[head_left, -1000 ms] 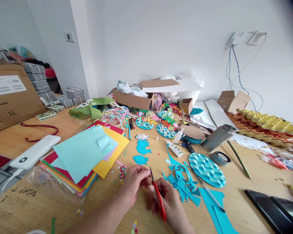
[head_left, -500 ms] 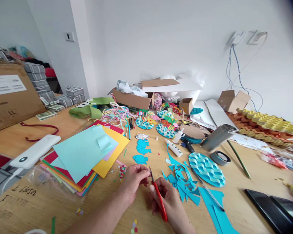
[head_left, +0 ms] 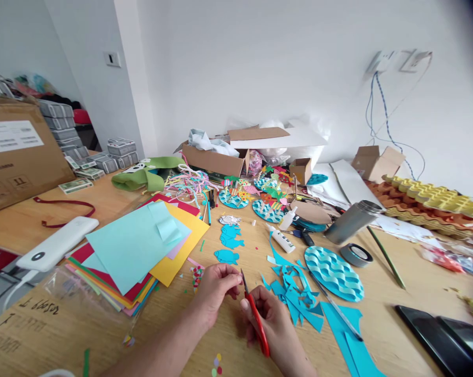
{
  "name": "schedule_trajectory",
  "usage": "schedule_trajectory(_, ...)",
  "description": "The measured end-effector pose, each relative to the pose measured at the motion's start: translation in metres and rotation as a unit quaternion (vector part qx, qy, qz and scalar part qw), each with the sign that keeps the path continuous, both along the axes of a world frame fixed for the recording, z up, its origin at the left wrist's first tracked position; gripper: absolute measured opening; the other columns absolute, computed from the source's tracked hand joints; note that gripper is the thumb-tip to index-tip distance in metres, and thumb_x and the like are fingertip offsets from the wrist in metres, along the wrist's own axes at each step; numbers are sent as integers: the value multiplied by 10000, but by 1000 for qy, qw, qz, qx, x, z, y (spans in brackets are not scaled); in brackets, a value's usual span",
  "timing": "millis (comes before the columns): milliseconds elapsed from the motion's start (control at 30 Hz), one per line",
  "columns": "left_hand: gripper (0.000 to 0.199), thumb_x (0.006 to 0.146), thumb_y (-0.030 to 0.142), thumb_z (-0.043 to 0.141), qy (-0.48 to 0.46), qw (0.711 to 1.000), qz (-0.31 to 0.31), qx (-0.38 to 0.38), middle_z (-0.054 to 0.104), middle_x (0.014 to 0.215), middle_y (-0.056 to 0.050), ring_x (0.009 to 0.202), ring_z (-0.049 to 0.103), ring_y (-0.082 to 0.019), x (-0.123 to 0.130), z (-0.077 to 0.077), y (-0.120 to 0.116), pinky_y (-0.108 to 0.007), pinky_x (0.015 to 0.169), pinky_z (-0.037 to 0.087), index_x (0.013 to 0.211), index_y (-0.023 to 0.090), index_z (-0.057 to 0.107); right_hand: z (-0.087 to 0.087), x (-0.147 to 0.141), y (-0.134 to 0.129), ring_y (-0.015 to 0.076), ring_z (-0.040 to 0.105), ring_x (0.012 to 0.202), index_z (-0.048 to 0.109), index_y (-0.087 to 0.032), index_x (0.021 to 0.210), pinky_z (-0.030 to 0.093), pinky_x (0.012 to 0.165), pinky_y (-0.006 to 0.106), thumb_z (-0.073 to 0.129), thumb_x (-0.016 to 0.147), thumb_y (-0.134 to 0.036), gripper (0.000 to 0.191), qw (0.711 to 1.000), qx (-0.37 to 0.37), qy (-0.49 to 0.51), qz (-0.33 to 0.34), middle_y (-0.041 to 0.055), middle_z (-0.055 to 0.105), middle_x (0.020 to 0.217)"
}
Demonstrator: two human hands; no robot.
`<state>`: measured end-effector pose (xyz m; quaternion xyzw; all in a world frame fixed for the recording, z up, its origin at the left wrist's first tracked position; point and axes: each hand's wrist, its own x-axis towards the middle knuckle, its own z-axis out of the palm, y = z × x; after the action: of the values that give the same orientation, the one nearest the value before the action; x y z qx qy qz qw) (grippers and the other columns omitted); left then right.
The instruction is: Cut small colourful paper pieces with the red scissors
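Note:
My right hand [head_left: 273,319] grips a pair of red-handled scissors [head_left: 255,319], whose blades look close together and point up and away from me. Close beside the blade tips is my left hand [head_left: 216,290], its thumb and fingers pinched together; anything between them is too small or hidden to make out. Beyond my hands lies a blue paper fish [head_left: 226,256], with more blue fish cutouts [head_left: 231,235] and a white fish cutout [head_left: 230,220] behind it. To the right is a heap of blue paper scraps [head_left: 295,293].
Coloured paper sheets [head_left: 130,241] are stacked at left, near a white power bank [head_left: 59,243]. On the right are a wavy-patterned blue oval [head_left: 334,273], a glue bottle [head_left: 282,240], a steel flask [head_left: 353,222], a tape roll [head_left: 356,254] and egg trays [head_left: 428,204].

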<state>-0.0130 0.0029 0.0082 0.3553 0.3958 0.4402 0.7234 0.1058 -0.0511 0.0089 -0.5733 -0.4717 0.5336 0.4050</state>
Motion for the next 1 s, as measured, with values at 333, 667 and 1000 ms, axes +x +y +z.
schedule_trajectory(333, 129, 599, 243, 640, -5, 1000, -10, 0, 515, 522, 18, 506, 464, -99, 0, -3, -1, -226, 503, 361, 621, 134, 575, 1, 0, -1, 78, 478, 282, 374, -208, 629, 302, 266, 155, 647, 656, -540, 431, 1000, -1, -3, -5, -108, 418, 444)
schedule_trajectory(667, 127, 599, 241, 637, 4, 1000, -14, 9, 511, 508, 18, 497, 455, -97, -1, -1, 0, -229, 501, 362, 600, 132, 571, 0, 0, -2, 81, 501, 295, 385, -202, 646, 334, 272, 150, 650, 675, -507, 405, 1000, -4, -1, -3, -107, 427, 458)
schedule_trajectory(1000, 91, 633, 218, 609, -11, 1000, -7, 12, 530, 529, 14, 508, 469, -98, 0, -7, 1, -228, 505, 365, 643, 132, 581, 0, 0, -2, 71, 491, 284, 380, -198, 640, 292, 267, 130, 648, 696, -470, 386, 1000, 4, 2, -3, -111, 420, 440)
